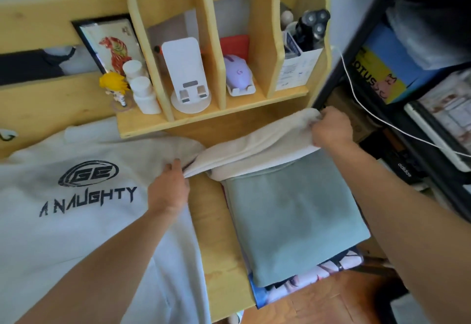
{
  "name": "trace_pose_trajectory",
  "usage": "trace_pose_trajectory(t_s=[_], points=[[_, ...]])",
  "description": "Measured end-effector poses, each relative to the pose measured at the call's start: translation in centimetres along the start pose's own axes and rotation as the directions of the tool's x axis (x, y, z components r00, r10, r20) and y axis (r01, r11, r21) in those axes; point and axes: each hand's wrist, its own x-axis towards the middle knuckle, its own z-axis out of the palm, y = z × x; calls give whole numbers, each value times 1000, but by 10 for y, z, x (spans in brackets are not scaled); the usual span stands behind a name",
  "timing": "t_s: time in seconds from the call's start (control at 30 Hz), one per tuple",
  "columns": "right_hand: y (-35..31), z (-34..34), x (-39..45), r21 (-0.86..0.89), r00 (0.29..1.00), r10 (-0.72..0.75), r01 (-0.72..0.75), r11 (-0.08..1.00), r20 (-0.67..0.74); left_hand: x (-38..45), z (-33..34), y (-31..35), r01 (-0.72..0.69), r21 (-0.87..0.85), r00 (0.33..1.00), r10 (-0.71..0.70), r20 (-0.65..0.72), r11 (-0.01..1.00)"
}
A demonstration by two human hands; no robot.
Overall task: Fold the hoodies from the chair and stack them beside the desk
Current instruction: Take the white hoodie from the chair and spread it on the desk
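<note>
A white hoodie (63, 221) with a black "GE A NAUGHTY" print lies spread on the wooden desk (216, 247). Its sleeve (254, 150) stretches to the right, across the far end of a folded grey-green hoodie (295, 216). My left hand (169, 186) pinches the sleeve where it joins the body. My right hand (331, 130) grips the sleeve's cuff end, lifted a little above the folded pile. The grey-green hoodie lies on top of a printed, colourful cloth (305, 283) at the desk's right edge.
A wooden organiser shelf (214, 117) stands at the back of the desk with a white stand (187, 74), a purple mouse (238, 72), white bottles (142, 89), a small figurine (114, 86) and a framed tiger picture (112, 46). A black rack (397, 125) with boxes and a white cable (369, 112) is at the right.
</note>
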Motion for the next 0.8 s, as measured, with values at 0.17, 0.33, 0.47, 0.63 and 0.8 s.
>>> trace_pose_trajectory(t_s=[0.17,0.33,0.47,0.63,0.8], points=[[-25,-44,-19,805,982,-61,180,566,-177,-5,-39,-20,32,-209,974,-77,-215,977],[49,-7,-46,993,958,282,-85,83,58,-40,-25,-3,-302,-249,934,233,-271,920],[74,19,-69,925,839,394,-306,-227,374,-59,0,1,-299,-257,942,240,-236,919],[37,12,-63,879,767,503,-475,28,398,-48,-12,-17,-236,-149,962,208,-178,960],[-47,-27,-38,918,891,293,-386,91,346,-31,-52,-18,-97,-233,962,32,-270,968]])
